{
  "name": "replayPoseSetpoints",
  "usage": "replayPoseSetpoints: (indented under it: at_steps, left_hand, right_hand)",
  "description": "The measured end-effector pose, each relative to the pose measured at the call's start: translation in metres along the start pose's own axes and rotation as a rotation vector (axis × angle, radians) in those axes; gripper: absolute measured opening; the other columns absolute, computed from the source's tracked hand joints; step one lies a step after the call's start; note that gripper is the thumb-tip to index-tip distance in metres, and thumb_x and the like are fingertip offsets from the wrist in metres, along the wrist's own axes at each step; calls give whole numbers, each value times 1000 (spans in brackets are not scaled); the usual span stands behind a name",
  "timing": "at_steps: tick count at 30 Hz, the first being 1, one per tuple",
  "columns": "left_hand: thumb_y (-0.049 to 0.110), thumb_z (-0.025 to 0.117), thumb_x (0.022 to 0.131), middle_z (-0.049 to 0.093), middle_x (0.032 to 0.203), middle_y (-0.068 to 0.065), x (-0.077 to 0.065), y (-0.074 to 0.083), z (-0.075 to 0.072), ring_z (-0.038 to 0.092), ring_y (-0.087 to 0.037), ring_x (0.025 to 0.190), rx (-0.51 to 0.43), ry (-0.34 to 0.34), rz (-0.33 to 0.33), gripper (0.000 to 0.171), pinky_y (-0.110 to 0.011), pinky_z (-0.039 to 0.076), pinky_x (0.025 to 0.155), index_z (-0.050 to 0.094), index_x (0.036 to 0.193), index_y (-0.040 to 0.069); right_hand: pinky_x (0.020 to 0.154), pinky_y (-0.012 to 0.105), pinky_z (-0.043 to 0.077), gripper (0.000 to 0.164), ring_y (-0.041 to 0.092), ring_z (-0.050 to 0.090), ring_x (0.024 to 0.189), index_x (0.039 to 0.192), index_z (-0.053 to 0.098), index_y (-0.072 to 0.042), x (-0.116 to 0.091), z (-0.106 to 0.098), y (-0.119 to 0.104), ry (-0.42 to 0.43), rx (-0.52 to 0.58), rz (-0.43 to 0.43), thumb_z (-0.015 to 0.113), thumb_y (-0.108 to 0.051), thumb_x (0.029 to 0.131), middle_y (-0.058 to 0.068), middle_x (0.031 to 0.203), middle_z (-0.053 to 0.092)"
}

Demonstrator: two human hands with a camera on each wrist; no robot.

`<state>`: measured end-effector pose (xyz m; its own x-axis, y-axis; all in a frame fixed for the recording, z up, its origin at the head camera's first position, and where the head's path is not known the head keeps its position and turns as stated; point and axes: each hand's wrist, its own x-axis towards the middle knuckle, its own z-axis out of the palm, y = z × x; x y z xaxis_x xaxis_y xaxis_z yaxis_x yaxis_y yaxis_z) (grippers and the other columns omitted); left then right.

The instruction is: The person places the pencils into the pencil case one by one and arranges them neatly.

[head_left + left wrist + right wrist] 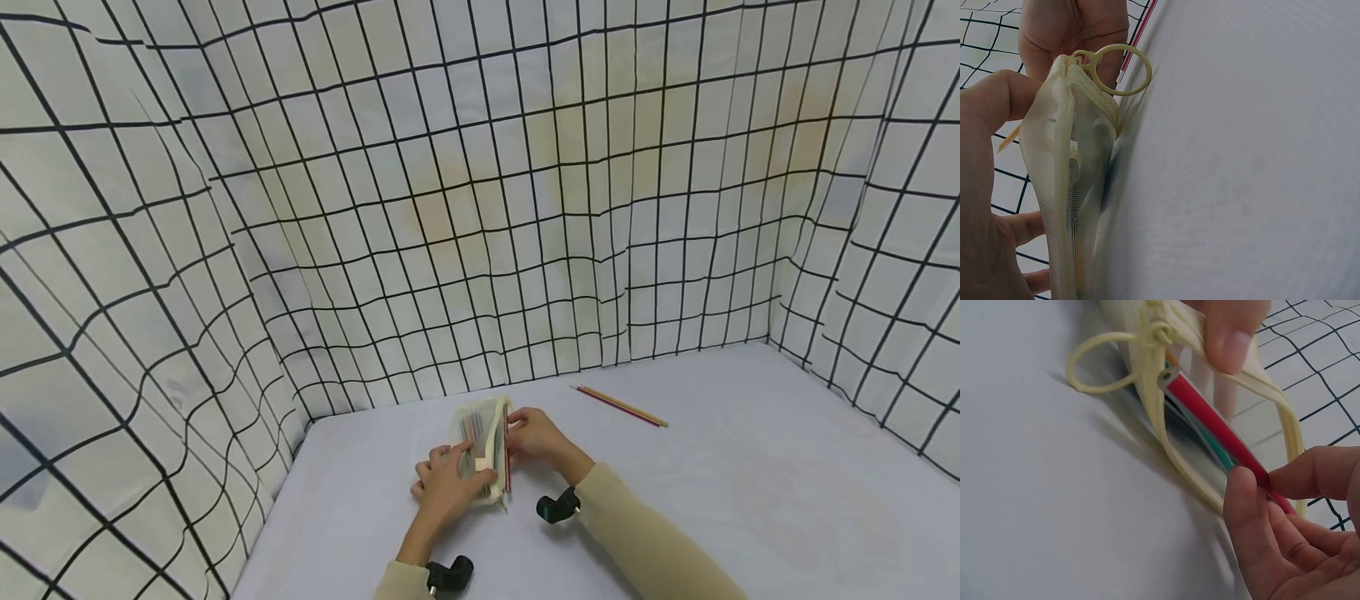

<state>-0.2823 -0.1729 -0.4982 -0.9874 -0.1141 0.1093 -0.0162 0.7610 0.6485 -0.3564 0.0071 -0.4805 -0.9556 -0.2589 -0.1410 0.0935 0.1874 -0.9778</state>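
A pale yellow mesh pencil case (463, 414) lies at the front middle of the table, its zip side toward the right hand. Across its near half the left hand (448, 487) grips it, thumb by the zip end. Inside the translucent mesh several thin pencils show. The right hand (536, 435) pinches a red pencil (1204, 415) with grey stripes between thumb and fingers. That pencil lies along the unzipped opening, its blunt end near the zip's ring-shaped pull (1148, 74). A green pencil (1215, 445) shows just behind it within the opening.
Farther back on the white table (750, 467), to the right of the case, a yellow pencil (637, 412) and a dark red pencil (600, 401) lie side by side. White cloth walls (487, 208) with a black grid enclose the table's back and sides.
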Motion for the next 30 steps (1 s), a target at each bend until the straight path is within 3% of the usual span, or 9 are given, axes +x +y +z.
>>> replayPoseSetpoints:
  at_steps: [13, 30]
  left_hand:
    - [53, 73, 75, 41, 148, -17, -1, 0, 0, 31, -41, 126, -15, 15, -10, 74, -60, 24, 89, 60, 141, 23]
    - [55, 75, 75, 41, 149, -18, -2, 1, 0, 31, -42, 126, 11, 11, 0, 75, -60, 25, 88, 59, 142, 24]
  right_hand:
    - [58, 27, 56, 46, 19, 64, 75, 129, 54, 2, 1, 11, 3, 51, 2, -14, 70, 0, 86, 13, 101, 64]
    - [59, 25, 53, 48, 17, 64, 71, 131, 52, 4, -1, 11, 3, -8, 58, -5, 70, -1, 86, 13, 99, 69]
